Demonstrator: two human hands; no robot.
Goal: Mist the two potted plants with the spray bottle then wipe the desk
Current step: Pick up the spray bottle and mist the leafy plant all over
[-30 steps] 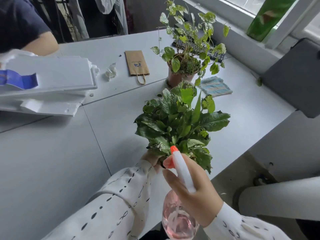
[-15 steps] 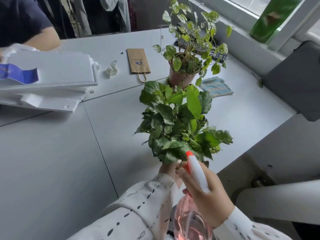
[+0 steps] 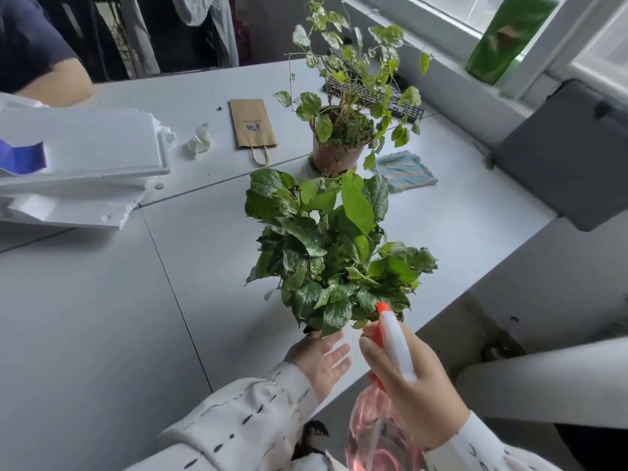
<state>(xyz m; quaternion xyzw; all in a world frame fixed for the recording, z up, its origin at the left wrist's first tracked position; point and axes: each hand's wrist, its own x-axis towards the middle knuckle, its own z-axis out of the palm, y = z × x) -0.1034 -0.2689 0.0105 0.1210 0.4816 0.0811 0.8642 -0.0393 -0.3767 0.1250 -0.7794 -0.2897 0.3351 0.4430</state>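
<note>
A bushy, wet-leaved potted plant [image 3: 326,253] stands near the front edge of the white desk [image 3: 102,334], its pot hidden under the leaves. My left hand [image 3: 319,362] is just below its base, with straight fingers holding nothing. My right hand [image 3: 418,396] grips the spray bottle [image 3: 396,341], which has a pink body, a white head and an orange nozzle. A finger lies on the trigger and the nozzle points into the lower leaves. A second, sparser vine plant [image 3: 343,130] in a brown pot stands farther back. A blue-and-white cloth [image 3: 404,171] lies to its right.
White foam slabs [image 3: 78,164] are stacked at the left, with another person's arm [image 3: 51,83] behind them. A brown paper bag [image 3: 253,125] and a crumpled tissue [image 3: 198,142] lie at the back. A black keyboard [image 3: 404,110] sits behind the vine plant. The desk edge runs diagonally on the right.
My left hand held the bushy plant's pot and turned it upright; now it has let go and opened. The spray bottle has drifted right and stays aimed at the leaves.
</note>
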